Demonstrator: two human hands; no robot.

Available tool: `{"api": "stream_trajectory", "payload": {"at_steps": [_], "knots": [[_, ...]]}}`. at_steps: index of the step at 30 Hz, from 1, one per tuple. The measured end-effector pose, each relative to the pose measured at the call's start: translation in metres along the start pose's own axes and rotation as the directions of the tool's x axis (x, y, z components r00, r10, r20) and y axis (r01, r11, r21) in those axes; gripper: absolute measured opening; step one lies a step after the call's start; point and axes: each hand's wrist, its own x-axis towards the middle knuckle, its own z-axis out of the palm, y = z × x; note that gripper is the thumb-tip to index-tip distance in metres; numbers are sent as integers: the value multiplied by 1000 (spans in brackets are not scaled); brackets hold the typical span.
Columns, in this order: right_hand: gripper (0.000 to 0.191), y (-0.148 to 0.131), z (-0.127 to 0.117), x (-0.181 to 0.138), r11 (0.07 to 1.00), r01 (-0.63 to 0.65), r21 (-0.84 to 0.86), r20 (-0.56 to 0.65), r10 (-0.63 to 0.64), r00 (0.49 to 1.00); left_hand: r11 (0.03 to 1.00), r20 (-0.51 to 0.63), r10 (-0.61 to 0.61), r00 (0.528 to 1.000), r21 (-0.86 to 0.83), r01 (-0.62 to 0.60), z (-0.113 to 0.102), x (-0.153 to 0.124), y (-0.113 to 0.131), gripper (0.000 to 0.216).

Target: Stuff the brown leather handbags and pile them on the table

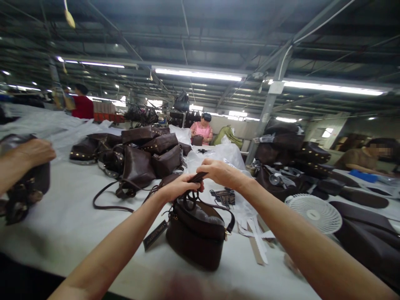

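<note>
A dark brown handbag (195, 233) stands on the white table (71, 216) in front of me, with a dark tag (155, 235) hanging at its left side. My left hand (179, 186) is closed around the bag's strap above the bag. My right hand (220, 171) pinches the top end of the same strap (200, 176), its fingertips meeting those of the left. Both forearms reach in from the bottom of the view.
A pile of brown bags (146, 156) lies behind. Another person's hand (29, 152) holds a dark bag at the left. A small white fan (314, 212) sits at the right beside more dark bags (293, 154). Paper strips (256, 239) and plastic wrap (225, 154) lie nearby. Other people work farther back.
</note>
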Motion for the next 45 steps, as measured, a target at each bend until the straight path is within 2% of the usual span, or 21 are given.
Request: {"api": "stream_trajectory", "payload": {"at_steps": [4, 7, 10, 16, 19, 23, 25, 28, 30, 33, 38, 45], "knots": [[16, 2, -2, 3, 998, -3, 66, 23, 2, 1000, 1000, -53, -2, 999, 14, 3, 4, -5, -5, 19], [17, 2, -3, 3, 998, -37, 49, 70, 34, 997, 996, -83, -64, 994, -69, 59, 9, -3, -10, 24], [19, 3, -3, 1, 996, -46, 74, 62, 41, 997, 986, -107, -101, 989, -140, 86, 13, -2, -15, 30], [25, 13, 7, -2, 964, -6, 267, -85, 29, 996, 997, -124, -65, 990, 27, 69, 12, 1, -19, 27], [36, 20, 13, -3, 941, -40, 336, -90, 74, 993, 991, -152, -56, 987, 114, 74, 13, 3, -17, 24], [52, 27, 17, -6, 917, -93, 389, -75, 132, 988, 989, -179, -98, 979, 90, 116, 14, 5, -15, 22], [47, 27, 17, -7, 927, -98, 362, -77, 135, 988, 990, -165, -133, 977, 22, 139, 14, 6, -15, 23], [36, 23, 16, -8, 967, -107, 232, -77, 128, 989, 977, -123, -183, 975, -134, 167, 14, 7, -15, 28], [36, 20, 15, -8, 982, -126, 139, -45, 134, 990, 966, -138, -194, 971, -198, 165, 14, 8, -14, 33], [47, 15, 13, -9, 987, -149, 65, 9, 148, 989, 967, -159, -198, 967, -191, 167, 15, 7, -14, 31], [74, 3, 10, -14, 986, -155, 54, 37, 153, 988, 945, -59, -208, 976, -270, 185, 17, 4, -15, 31], [93, -8, 13, -15, 988, -98, 116, -87, 108, 990, 915, 55, -243, 969, -319, 247, 10, 0, -7, 34]]}}
